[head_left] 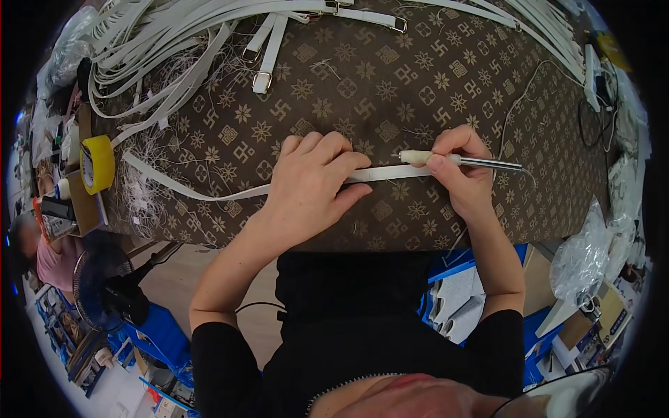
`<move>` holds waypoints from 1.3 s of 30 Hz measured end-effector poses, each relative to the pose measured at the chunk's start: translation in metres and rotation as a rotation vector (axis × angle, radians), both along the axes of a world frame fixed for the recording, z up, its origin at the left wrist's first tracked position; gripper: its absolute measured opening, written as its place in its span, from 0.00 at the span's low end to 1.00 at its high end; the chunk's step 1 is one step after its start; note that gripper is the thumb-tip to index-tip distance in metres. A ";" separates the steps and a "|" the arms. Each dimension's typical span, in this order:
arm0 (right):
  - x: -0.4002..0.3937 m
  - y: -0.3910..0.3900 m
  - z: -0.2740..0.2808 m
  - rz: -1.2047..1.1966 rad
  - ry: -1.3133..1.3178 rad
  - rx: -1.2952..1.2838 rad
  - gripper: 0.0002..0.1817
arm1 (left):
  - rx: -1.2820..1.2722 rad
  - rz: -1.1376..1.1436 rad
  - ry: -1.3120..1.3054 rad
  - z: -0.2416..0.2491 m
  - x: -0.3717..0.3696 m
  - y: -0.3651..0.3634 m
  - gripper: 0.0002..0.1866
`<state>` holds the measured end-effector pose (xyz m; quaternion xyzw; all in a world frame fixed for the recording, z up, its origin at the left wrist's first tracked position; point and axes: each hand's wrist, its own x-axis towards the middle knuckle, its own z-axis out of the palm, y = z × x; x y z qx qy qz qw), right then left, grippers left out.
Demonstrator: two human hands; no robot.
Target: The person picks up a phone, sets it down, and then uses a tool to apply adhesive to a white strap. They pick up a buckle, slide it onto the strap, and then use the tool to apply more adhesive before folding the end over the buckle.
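Note:
A narrow white strap (pixel 240 191) runs across the patterned cloth, its far left end lying loose. My left hand (pixel 311 177) is closed over the strap's middle, thumb and forefinger pinching it. To the right, my right hand (pixel 463 171) grips a pen-shaped tool (pixel 491 164) with a cream sleeve and a shiny metal barrel. The tool lies almost level, cream end pointing left, just above the strap. The strap's right end reaches the fingertips of my right hand and is partly hidden there.
White straps with metal buckles (pixel 262 82) pile up at the back left; more straps (pixel 540 35) lie back right. Thread scraps (pixel 143 188) litter the left side beside a yellow tape roll (pixel 97 165). A fan (pixel 104 285) stands below left, near another person (pixel 56 261).

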<state>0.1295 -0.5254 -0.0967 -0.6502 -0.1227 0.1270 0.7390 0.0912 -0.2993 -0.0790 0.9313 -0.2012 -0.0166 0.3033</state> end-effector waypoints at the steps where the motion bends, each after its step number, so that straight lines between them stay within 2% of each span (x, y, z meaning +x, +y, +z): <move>1: 0.000 -0.003 -0.002 0.011 0.036 0.004 0.05 | 0.002 -0.003 0.001 0.000 0.000 -0.001 0.16; 9: -0.002 -0.005 0.001 0.011 0.177 0.161 0.06 | 0.050 0.030 -0.057 0.004 -0.007 0.001 0.13; 11: -0.003 -0.002 0.003 0.002 0.135 0.044 0.09 | 0.067 0.003 -0.124 0.000 -0.009 0.000 0.12; 18: -0.013 -0.007 0.011 -0.006 0.194 0.022 0.08 | 0.150 -0.065 -0.361 -0.008 -0.014 0.001 0.11; 20: -0.016 -0.008 0.016 0.023 0.108 -0.056 0.09 | 0.131 -0.053 -0.345 -0.009 -0.010 0.000 0.10; 22: -0.017 -0.008 0.013 0.026 0.140 -0.036 0.09 | 0.114 -0.039 -0.329 -0.007 -0.010 -0.002 0.08; 26: -0.016 -0.011 0.008 0.003 0.245 0.110 0.10 | -0.071 -0.028 -0.053 -0.001 -0.010 -0.002 0.06; 28: -0.014 -0.017 0.002 0.018 0.136 0.053 0.09 | -0.122 -0.031 0.043 0.005 -0.009 -0.001 0.06; 30: -0.013 -0.015 0.005 0.037 0.028 -0.005 0.08 | -0.460 0.090 0.555 0.015 -0.007 0.001 0.10; 31: -0.013 -0.010 0.011 0.023 -0.147 -0.042 0.09 | -0.460 0.089 0.551 0.015 -0.008 0.002 0.10; 32: -0.013 -0.004 0.015 0.006 -0.324 -0.079 0.09 | -0.595 0.064 0.625 0.015 -0.008 0.004 0.13; 33: -0.013 -0.001 0.015 0.003 -0.334 -0.077 0.09 | -0.728 0.034 0.695 0.015 -0.008 0.006 0.15; 35: -0.012 0.007 0.008 -0.012 -0.348 -0.033 0.11 | -0.735 -0.011 0.719 0.018 -0.009 0.007 0.17; 36: -0.016 0.013 0.009 -0.060 -0.204 0.059 0.12 | -0.746 -0.051 0.751 0.018 -0.010 0.007 0.19; 37: -0.017 0.014 0.010 -0.059 -0.221 0.056 0.12 | -0.760 -0.036 0.730 0.016 -0.012 0.007 0.18; 39: -0.018 0.014 0.011 -0.101 -0.089 -0.012 0.15 | -0.771 -0.017 0.746 0.016 -0.012 0.006 0.17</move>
